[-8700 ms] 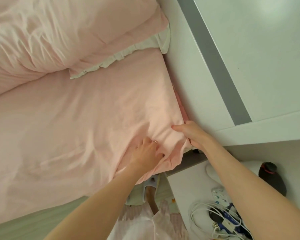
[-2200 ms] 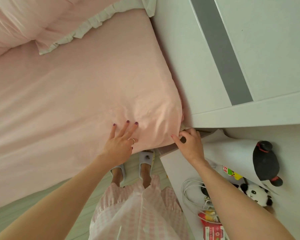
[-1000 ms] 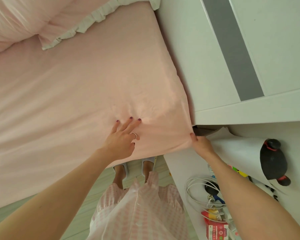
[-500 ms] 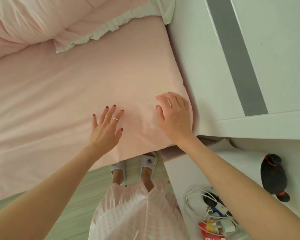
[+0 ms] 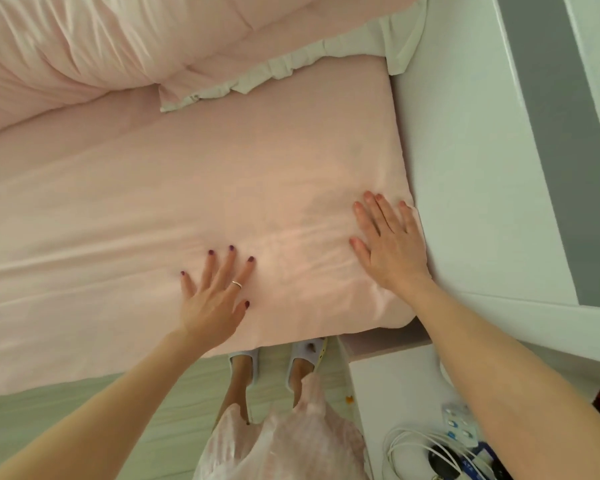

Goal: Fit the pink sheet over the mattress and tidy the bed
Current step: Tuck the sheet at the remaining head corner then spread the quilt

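The pink sheet (image 5: 222,174) lies over the mattress and wraps its near right corner, with faint creases between my hands. My left hand (image 5: 215,296) lies flat on the sheet near the front edge, fingers spread, a ring on one finger. My right hand (image 5: 388,244) presses flat on the sheet at the right corner, beside the white headboard panel (image 5: 465,150). Neither hand holds anything. A pink pillow with a pale frill (image 5: 257,74) and a bunched pink duvet (image 5: 66,46) lie at the far side.
A white bedside table (image 5: 395,386) stands right of my feet, with white cables (image 5: 423,452) and small items on it. Pale wooden floor (image 5: 66,410) runs along the bed's front edge. My slippered feet (image 5: 278,358) are at the mattress corner.
My right hand left the sheet's corner by the bedside table and now lies flat on top of the mattress. Both hands have slid further onto the sheet, fingers spread.
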`<action>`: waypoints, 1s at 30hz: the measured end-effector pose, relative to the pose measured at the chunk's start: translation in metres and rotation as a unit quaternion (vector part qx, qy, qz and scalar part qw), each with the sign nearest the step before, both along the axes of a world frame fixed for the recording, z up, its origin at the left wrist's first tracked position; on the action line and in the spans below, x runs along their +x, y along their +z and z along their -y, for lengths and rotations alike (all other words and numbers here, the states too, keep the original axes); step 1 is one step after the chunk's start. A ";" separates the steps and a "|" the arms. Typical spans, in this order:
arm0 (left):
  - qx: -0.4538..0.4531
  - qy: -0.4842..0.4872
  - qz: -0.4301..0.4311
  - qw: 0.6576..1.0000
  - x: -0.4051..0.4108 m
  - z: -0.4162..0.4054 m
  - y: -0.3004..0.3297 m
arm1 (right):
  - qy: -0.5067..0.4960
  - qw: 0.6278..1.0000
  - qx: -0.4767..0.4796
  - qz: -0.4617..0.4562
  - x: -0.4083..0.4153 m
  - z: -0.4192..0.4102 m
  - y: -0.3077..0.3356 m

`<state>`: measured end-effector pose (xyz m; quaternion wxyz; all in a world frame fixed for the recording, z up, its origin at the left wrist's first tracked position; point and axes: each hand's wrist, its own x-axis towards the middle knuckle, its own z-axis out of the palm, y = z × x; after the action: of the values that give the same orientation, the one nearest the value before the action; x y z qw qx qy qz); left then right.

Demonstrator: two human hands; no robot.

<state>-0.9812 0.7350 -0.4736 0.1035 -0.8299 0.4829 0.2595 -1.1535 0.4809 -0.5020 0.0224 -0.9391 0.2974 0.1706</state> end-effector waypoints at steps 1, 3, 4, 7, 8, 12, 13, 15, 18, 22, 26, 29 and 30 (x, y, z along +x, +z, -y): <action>-0.007 -0.014 -0.005 1.000 -0.008 0.001 0.000 | -0.023 1.000 0.001 0.015 0.000 -0.002 0.002; -0.005 -0.028 -0.024 0.999 -0.029 0.003 0.004 | -0.094 0.995 0.001 0.037 0.005 -0.010 0.008; -0.015 -0.035 -0.026 0.999 -0.037 0.005 0.008 | -0.135 0.990 0.005 0.036 0.008 -0.016 0.011; -0.094 -0.026 -0.047 0.994 -0.044 0.007 0.010 | -0.237 0.970 0.055 0.005 0.022 -0.036 0.026; -0.128 -0.010 -0.046 0.991 -0.039 0.005 0.012 | -0.241 0.969 0.062 0.001 0.026 -0.043 0.033; -0.163 0.071 -0.020 0.984 -0.001 0.000 0.020 | -0.098 0.993 0.065 0.011 0.049 -0.062 0.056; -0.136 0.091 -0.012 0.986 0.015 -0.007 0.021 | -0.055 0.995 0.079 0.021 0.066 -0.066 0.059; -0.043 0.136 -0.031 0.989 0.043 -0.021 0.022 | 0.017 0.993 0.110 0.033 0.099 -0.075 0.062; 0.070 0.141 -0.020 0.987 0.067 -0.060 0.018 | 0.142 0.978 0.150 0.019 0.141 -0.113 0.053; 0.084 0.085 0.021 0.993 0.060 -0.098 0.006 | 0.218 0.964 0.127 -0.078 0.138 -0.157 0.032; 0.024 0.057 0.078 0.995 0.055 -0.114 -0.009 | 0.253 0.965 0.054 -0.050 0.124 -0.170 0.030; -0.034 0.049 0.089 0.994 0.064 -0.105 -0.011 | 0.275 0.961 0.029 0.009 0.133 -0.167 0.027; -0.047 0.040 0.094 0.994 0.069 -0.101 -0.010 | 0.273 0.961 0.042 0.003 0.139 -0.167 0.027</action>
<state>-0.9118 0.8356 -0.4839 0.0986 -0.8732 0.4493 0.1611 -1.0141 0.6479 -0.4747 0.0159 -0.9833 0.0226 0.1796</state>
